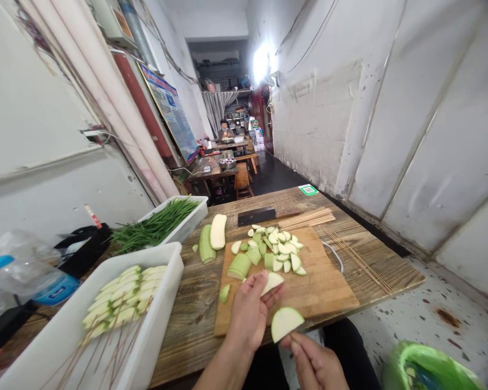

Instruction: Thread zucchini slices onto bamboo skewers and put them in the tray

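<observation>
Head view: left hand point(250, 313), grip closed round a pale slice point(273, 283) over the cutting board point(321, 292); right hand point(315, 362), grip pinched at a half-round slice point(287, 324) by the board's near edge, both slices probably best held steady, aligned.

Small eatery, as I read it from my remote station. Narrow room; wooden tables point(212, 171) line up toward the back, a wooden stool point(242, 176) beside one. QR-code sticker point(308, 190) on the near tabletop. Food in quantity close by: skewered zucchini slices point(124, 292) in a white plastic tray point(167, 290), loose bamboo skewers point(309, 218). I note a printed poster point(168, 111) on the left wall.
</observation>
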Tool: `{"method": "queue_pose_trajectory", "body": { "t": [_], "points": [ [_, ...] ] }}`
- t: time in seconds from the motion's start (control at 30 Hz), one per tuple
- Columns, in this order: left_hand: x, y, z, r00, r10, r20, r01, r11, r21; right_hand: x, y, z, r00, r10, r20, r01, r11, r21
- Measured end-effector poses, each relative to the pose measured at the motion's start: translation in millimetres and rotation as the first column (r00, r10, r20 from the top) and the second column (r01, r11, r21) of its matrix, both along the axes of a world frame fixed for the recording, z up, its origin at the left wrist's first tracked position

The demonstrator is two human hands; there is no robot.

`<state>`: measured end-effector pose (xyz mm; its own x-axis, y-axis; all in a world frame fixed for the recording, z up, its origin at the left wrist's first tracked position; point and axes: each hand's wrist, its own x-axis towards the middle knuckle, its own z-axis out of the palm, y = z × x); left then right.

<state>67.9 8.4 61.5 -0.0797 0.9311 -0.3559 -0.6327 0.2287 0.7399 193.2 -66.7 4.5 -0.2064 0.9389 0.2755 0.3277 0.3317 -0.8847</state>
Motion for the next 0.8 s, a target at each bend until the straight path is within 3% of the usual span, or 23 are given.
{"method": "queue_pose_trajectory", "body": {
  "t": [0.2,0.37,0.5,0.6,0.63,0.67,0.73,0.8],
  "points": [
    [2,-4,1.7,0.999,0.008,-0.039,-0.008,1.0,0.016,0,-1,6.2,0.998,0.025,-0.058,-0.028,0.998,-0.048],
    [15,-18,-1.8,0.991,-0.091,-0.099,0.086,0.995,-0.055,-2,1,10.2,0.991,-0.007,-0.137,0.0,0.999,-0.053],
    [17,-22,-1.8,0.983,-0.139,-0.117,0.137,0.99,-0.025,-1,3,9.1,0.987,-0.02,-0.158,0.01,0.998,-0.065],
    [-6,-15,-4.9,0.935,-0.075,-0.345,0.112,0.99,0.087,4,5,4.9,0.975,-0.082,-0.205,0.056,0.99,-0.131],
    [-17,-12,-8.2,0.864,0.005,-0.504,0.072,0.988,0.135,7,6,2.6,0.967,-0.109,-0.232,0.069,0.983,-0.172],
    [-29,-10,-12.7,0.727,0.093,-0.681,0.04,0.983,0.177,9,7,-0.1,0.956,-0.134,-0.259,0.078,0.973,-0.217],
    [-51,-10,-25.0,0.309,0.192,-0.931,0.054,0.974,0.219,13,9,-6.5,0.941,-0.163,-0.298,0.074,0.955,-0.289],
    [-65,-12,-39.1,-0.066,0.188,-0.98,0.122,0.976,0.179,15,10,-12.5,0.934,-0.166,-0.316,0.057,0.943,-0.328]
  ]
}}
